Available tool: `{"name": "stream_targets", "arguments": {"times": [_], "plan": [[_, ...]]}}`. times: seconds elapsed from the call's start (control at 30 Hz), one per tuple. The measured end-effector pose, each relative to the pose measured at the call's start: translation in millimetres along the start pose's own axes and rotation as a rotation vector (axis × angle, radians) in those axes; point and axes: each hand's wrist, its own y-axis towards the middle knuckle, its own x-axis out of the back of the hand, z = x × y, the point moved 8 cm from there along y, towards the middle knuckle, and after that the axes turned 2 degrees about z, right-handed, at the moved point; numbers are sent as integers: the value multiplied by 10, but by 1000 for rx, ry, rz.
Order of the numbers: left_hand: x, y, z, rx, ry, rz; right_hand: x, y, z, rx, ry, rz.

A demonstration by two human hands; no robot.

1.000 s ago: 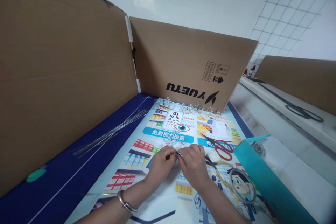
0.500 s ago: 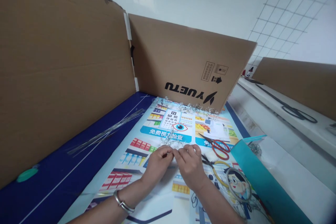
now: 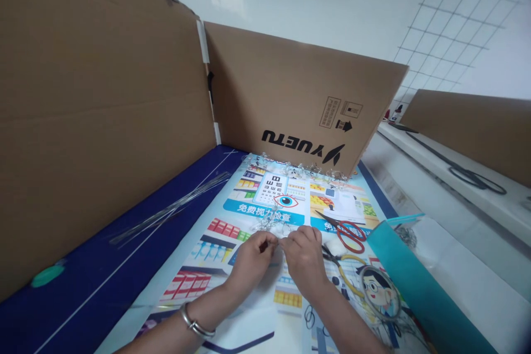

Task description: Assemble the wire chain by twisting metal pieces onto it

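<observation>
1. The left hand [image 3: 253, 257] is curled, thumb and index finger pinched together; whether anything lies between them is too small to tell. A smooth, rounded metal bracelet [image 3: 194, 325] circles its wrist.
2. The right hand [image 3: 305, 257] is bent inward with fingers folded and fingertips drawn together, meeting or nearly meeting the left's; what it grips, if anything, cannot be told.
3. Just beyond the fingertips lies a loose, springy tangle of fine silvery wire [image 3: 269, 222].
4. Under both hands spreads a glossy printed sheet [image 3: 211, 221] with bright shelves, an eye chart and a cartoon face.
5. Right of the right hand are scissors with looped red handles [image 3: 352, 237], their dark blades pointing away to the left. Nearer are curved yellow handles [image 3: 350, 279] on a dark metal tool, and a round, translucent ring [image 3: 399, 301].
6. Farther right stands a teal-sided box [image 3: 431, 276], pale inside, with a matted clump of wire [image 3: 409, 237].
7. Left of the hands, long straight wires [image 3: 170, 207] lie on the deep-blue table covering [image 3: 133, 271].
8. Beyond the hands, more curly wire pieces [image 3: 298, 170] fringe the foot of a flat brown cardboard panel [image 3: 298, 88].
</observation>
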Motion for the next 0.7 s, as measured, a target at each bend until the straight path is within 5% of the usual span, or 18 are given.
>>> {"name": "stream_targets", "arguments": {"times": [0.7], "plan": [[-42, -18, -30, 15, -2, 42, -33, 26, 40, -15, -97, -29]]}}
